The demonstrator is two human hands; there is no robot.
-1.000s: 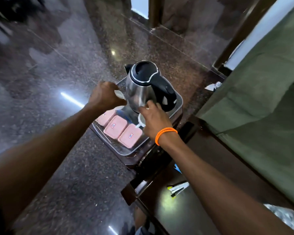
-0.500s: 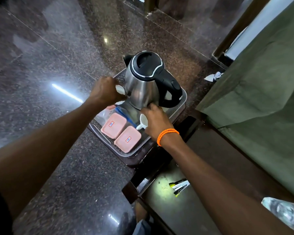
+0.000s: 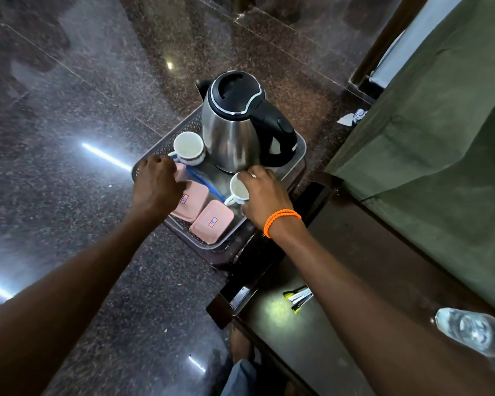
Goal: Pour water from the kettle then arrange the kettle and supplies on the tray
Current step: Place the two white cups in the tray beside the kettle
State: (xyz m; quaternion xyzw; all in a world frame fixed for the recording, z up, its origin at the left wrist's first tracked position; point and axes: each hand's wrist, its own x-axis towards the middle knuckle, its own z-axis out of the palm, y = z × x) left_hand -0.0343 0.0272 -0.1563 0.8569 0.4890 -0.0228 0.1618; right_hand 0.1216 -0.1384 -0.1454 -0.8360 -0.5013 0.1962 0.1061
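The steel kettle [image 3: 235,138] with its black lid and handle stood upright at the far end of the tray [image 3: 299,144], its handle pointing right. The tray rested on a small dark stand beside a dark tabletop [image 3: 355,252], above the polished granite floor [image 3: 69,138].

A white cup [image 3: 188,147] stood on the tray just left of the kettle. The left hand [image 3: 157,190] was held low over the near-left part of the tray, its fingers curled loosely downward, fingertips near that cup's handle; whether the grip touched the handle could not be told, and nothing was visibly held in it.

The right hand [image 3: 265,195], with an orange band [image 3: 282,221] on its wrist, was closed around the right side of a second white cup [image 3: 239,189], which sat on the tray just in front of the kettle.

Two pink lidded boxes [image 3: 209,221] lay flat side by side at the near end of the tray; a third was mostly hidden under the left hand. A blue strip [image 3: 205,182] lay between the boxes and the kettle.

A clear plastic bottle [image 3: 472,331] lay on the tabletop at the right.
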